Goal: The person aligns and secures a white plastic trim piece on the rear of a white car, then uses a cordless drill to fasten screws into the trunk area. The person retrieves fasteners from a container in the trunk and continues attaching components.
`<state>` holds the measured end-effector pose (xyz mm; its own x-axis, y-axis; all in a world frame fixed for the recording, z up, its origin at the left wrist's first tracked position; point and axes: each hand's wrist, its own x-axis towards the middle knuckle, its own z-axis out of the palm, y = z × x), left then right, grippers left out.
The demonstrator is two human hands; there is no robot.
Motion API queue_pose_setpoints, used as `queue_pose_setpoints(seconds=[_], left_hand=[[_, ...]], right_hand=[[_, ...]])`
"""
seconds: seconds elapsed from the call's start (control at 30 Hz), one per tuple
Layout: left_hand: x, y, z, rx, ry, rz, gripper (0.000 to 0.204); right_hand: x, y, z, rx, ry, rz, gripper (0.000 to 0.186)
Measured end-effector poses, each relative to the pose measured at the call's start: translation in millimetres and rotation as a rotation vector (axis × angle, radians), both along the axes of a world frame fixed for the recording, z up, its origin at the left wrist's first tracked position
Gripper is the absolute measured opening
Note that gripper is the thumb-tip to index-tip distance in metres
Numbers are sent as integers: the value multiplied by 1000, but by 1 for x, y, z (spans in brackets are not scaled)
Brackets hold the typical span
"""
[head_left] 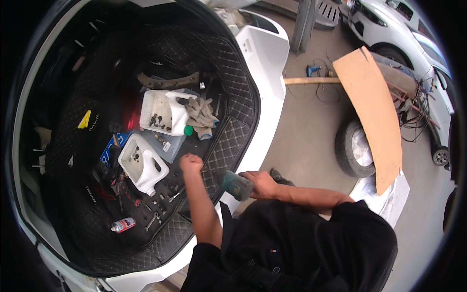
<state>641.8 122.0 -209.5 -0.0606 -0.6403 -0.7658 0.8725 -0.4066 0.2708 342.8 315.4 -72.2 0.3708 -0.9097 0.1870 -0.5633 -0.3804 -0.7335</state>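
My left hand (191,162) is curled closed over the lined edge of an open car trunk (228,138); what it holds, if anything, is hidden. My right hand (261,183) grips a dark green power tool (235,186) at the trunk's rim. Beyond my hands lie two cut white jugs (158,112) holding small dark parts, grey work gloves (200,117) and a blue plate (112,146). Near the lower jug are a red-handled tool (121,187), wrenches (152,221), several small sockets and a spray can (122,225).
Right of the trunk, a cardboard sheet (367,107) leans by a loose wheel (348,151). Behind are a wooden plank (306,80), a blue tool (312,70) with cables, a metal post (304,24), a rusty tank with hoses (404,87) and a white car (374,19).
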Motion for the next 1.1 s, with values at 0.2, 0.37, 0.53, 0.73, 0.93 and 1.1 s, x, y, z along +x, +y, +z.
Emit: queue_pose_setpoints(seconds=[0.2,0.37,0.53,0.73,0.93,1.1], left_hand=[[19,-42,9,18,-343,219,14],[5,-48,51,-75,-532,220,17],[-51,-5,93,-279,-344,22,23],[-124,71,127,-356,-29,15,28],[-128,124,136,-291,-63,43,26],[-131,149,139,-352,-129,6,26]], right_hand=[[-82,-34,21,103,-77,254,51],[-131,-42,0,185,-30,241,60],[-130,-49,8,243,-70,155,57],[-82,-53,33,222,-362,64,52],[-58,-11,40,209,-349,40,46],[-51,24,36,199,-317,-12,44]])
